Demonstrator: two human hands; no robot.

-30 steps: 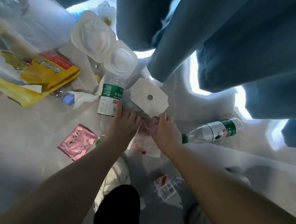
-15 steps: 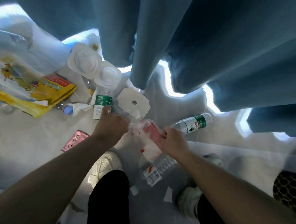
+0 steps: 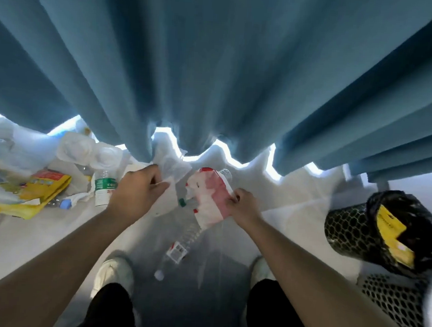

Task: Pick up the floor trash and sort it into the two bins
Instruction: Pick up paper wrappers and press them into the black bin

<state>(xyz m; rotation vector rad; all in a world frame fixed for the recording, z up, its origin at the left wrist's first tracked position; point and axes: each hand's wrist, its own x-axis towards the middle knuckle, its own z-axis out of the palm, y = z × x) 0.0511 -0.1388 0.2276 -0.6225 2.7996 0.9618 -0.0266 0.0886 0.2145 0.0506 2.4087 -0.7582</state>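
Observation:
My left hand (image 3: pixel 138 192) grips a piece of clear and white plastic film (image 3: pixel 170 167) lifted off the floor. My right hand (image 3: pixel 244 206) pinches a red-and-white wrapper (image 3: pixel 209 193), held up in front of me. A clear bottle (image 3: pixel 183 239) hangs or lies below the wrapper; whether my right hand holds it I cannot tell. A black mesh bin (image 3: pixel 352 224) with a black liner and yellow trash inside stands at the right. A second mesh bin (image 3: pixel 394 298) sits below it at the frame's edge.
Floor trash lies at the left: a yellow bag (image 3: pixel 31 195), a green-labelled bottle (image 3: pixel 102 189), white plastic trays (image 3: pixel 84 150), a blue cap (image 3: pixel 65 204). A blue curtain (image 3: pixel 215 75) hangs ahead. My white shoes (image 3: pixel 114 273) stand below.
Both hands have risen from the floor with the film and the wrapper. My view has tilted up and turned right, bringing the two bins into sight.

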